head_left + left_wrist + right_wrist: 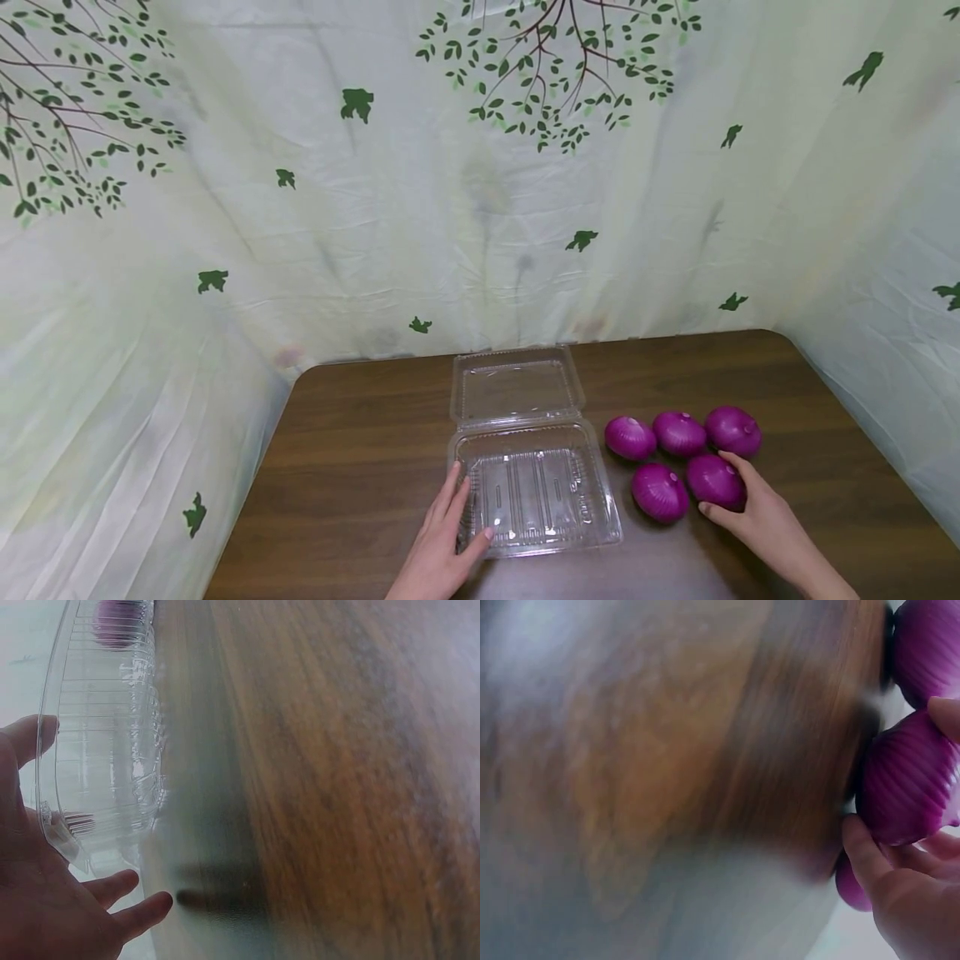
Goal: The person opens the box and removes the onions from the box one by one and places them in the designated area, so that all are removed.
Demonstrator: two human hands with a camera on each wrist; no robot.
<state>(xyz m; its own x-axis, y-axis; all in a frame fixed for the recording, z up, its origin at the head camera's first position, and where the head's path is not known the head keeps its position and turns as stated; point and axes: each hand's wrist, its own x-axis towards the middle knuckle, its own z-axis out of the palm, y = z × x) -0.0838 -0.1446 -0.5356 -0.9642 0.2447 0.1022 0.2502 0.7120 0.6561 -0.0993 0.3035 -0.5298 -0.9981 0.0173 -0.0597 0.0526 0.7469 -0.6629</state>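
A clear plastic clamshell container (536, 543) lies open on the table, its lid (517, 386) folded back toward the wall. My left hand (442, 537) rests at the container's near left corner, fingers spread and fairly straight; the left wrist view shows its thumb (46, 739) at the rim. My right hand (767, 521) holds a red onion (714, 482) between thumb and fingers, at the near right of a group of onions. In the right wrist view, fingers bend around that onion (907, 780). Another red onion (660, 493) sits just left of it.
Three more red onions form a row behind: one on the left (630, 438), one in the middle (679, 433) and one on the right (733, 431). All stand right of the container on the brown wooden table (352, 467). A leaf-patterned curtain (487, 208) hangs behind and beside the table.
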